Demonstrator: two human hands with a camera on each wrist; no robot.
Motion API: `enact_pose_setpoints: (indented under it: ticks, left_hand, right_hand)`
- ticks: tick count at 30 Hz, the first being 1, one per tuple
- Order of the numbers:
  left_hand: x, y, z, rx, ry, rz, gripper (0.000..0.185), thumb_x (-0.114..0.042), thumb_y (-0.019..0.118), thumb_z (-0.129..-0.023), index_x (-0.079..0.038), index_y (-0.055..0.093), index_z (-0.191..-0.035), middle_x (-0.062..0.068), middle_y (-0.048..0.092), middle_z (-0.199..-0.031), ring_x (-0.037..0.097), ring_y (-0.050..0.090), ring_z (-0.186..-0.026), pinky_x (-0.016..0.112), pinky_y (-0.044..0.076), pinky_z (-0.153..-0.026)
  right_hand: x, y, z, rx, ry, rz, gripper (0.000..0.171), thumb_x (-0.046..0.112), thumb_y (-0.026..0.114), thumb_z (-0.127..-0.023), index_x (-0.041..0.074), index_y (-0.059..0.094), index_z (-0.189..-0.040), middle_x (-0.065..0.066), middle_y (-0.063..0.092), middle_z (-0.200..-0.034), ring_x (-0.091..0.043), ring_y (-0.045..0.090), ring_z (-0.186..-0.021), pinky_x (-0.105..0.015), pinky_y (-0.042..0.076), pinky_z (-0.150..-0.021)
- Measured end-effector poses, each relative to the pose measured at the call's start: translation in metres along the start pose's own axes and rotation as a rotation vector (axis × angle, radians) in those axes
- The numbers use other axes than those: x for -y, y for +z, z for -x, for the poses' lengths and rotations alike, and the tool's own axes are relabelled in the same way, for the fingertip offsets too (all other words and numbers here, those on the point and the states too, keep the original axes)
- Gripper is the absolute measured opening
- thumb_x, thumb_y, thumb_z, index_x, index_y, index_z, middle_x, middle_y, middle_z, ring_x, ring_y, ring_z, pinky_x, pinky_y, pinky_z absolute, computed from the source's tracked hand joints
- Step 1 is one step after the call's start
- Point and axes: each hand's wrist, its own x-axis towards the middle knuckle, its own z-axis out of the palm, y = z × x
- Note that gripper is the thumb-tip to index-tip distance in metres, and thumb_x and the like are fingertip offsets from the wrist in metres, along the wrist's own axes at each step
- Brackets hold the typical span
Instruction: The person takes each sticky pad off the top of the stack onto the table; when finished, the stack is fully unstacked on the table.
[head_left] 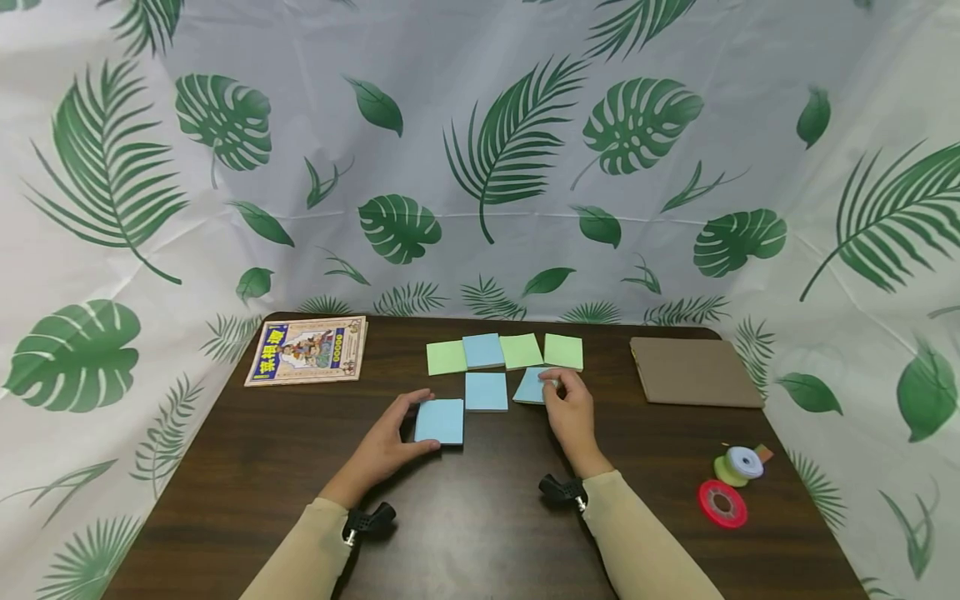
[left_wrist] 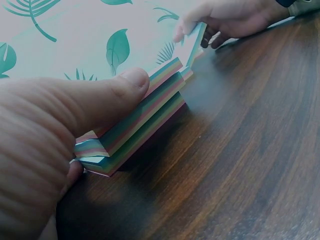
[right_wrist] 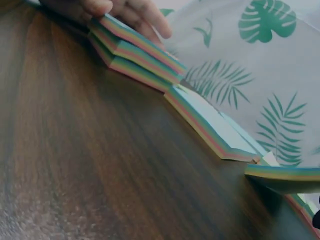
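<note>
My left hand (head_left: 386, 442) grips a stack of blue-topped sticky note pads (head_left: 440, 422), fingers behind it and thumb along the near side. The left wrist view shows its striped, many-coloured paper edges, with the pads (left_wrist: 145, 120) slightly offset from each other. Another blue-topped sticky note pad (head_left: 528, 388) is pinched by my right hand (head_left: 574, 417); it sits tilted, one edge raised in the right wrist view. Between the hands lies a single blue-topped pad (head_left: 486, 392). Behind, a row holds green pads (head_left: 446, 357) and one blue pad (head_left: 483, 351).
Printed booklets (head_left: 307, 351) lie at the back left of the dark wooden table (head_left: 480, 517). A brown notebook (head_left: 697, 372) is at the back right. Below it are a spool of tape (head_left: 741, 463) and a red ring-shaped roll (head_left: 722, 503). A leaf-patterned curtain (head_left: 480, 167) hangs behind.
</note>
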Motion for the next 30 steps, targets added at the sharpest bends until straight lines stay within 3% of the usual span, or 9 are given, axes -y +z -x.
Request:
enact_pose_setpoints:
  ticks: [3, 6, 13, 18, 22, 30]
  left_hand:
    - [-0.0005, 0.0, -0.0003, 0.0, -0.004, -0.004, 0.088, -0.027, 0.095, -0.087, -0.014, 0.049, -0.16, 0.005, 0.059, -0.159, 0.029, 0.053, -0.15, 0.059, 0.04, -0.123]
    - [-0.001, -0.0004, -0.0003, 0.001, -0.009, 0.001, 0.088, -0.026, 0.095, -0.086, -0.013, 0.049, -0.16, 0.005, 0.059, -0.16, 0.03, 0.054, -0.15, 0.059, 0.04, -0.123]
    - [0.0013, 0.0002, 0.0001, 0.003, -0.006, 0.006, 0.088, -0.027, 0.095, -0.087, -0.013, 0.049, -0.16, 0.005, 0.058, -0.159, 0.03, 0.054, -0.149, 0.06, 0.042, -0.122]
    - [0.0026, 0.001, 0.0001, 0.006, -0.01, -0.008, 0.087, -0.029, 0.094, -0.087, -0.018, 0.049, -0.16, 0.004, 0.058, -0.159, 0.028, 0.055, -0.148, 0.058, 0.043, -0.121]
    - [0.0018, 0.0008, 0.0002, 0.007, -0.01, -0.01, 0.087, -0.029, 0.095, -0.087, -0.018, 0.049, -0.16, 0.003, 0.058, -0.159, 0.028, 0.055, -0.149, 0.058, 0.043, -0.121]
    - [0.0006, 0.0014, 0.0011, -0.001, -0.026, -0.033, 0.086, -0.03, 0.095, -0.087, -0.018, 0.049, -0.159, 0.003, 0.059, -0.159, 0.028, 0.055, -0.148, 0.059, 0.043, -0.121]
  right_hand:
    - [0.0019, 0.0002, -0.0004, -0.007, -0.013, 0.034, 0.038, 0.003, 0.063, -0.104, 0.008, 0.064, -0.142, -0.007, 0.052, -0.083, -0.021, 0.046, -0.071, -0.035, 0.039, -0.073]
    - [0.0019, 0.0008, -0.0004, -0.023, -0.01, 0.071, 0.047, 0.004, 0.065, -0.102, 0.006, 0.057, -0.148, -0.007, 0.053, -0.082, -0.024, 0.047, -0.076, -0.039, 0.039, -0.077]
    - [-0.0006, 0.002, -0.002, -0.015, -0.025, 0.178, 0.045, 0.005, 0.073, -0.097, 0.005, 0.067, -0.142, -0.009, 0.059, -0.084, -0.03, 0.043, -0.088, -0.046, 0.034, -0.088]
    - [-0.0024, 0.0018, -0.0019, 0.01, -0.07, 0.24, 0.055, 0.006, 0.082, -0.093, 0.007, 0.067, -0.146, -0.016, 0.066, -0.097, -0.035, 0.047, -0.093, -0.054, 0.033, -0.096]
    - [-0.0036, 0.0016, -0.0008, 0.046, -0.059, 0.267, 0.057, 0.009, 0.082, -0.095, 0.011, 0.065, -0.149, -0.015, 0.064, -0.107, -0.036, 0.047, -0.1, -0.054, 0.029, -0.096]
    - [-0.0026, 0.003, 0.0036, 0.074, -0.049, 0.356, 0.036, 0.015, 0.08, -0.098, 0.013, 0.076, -0.134, -0.019, 0.057, -0.125, -0.04, 0.045, -0.112, -0.06, 0.028, -0.097]
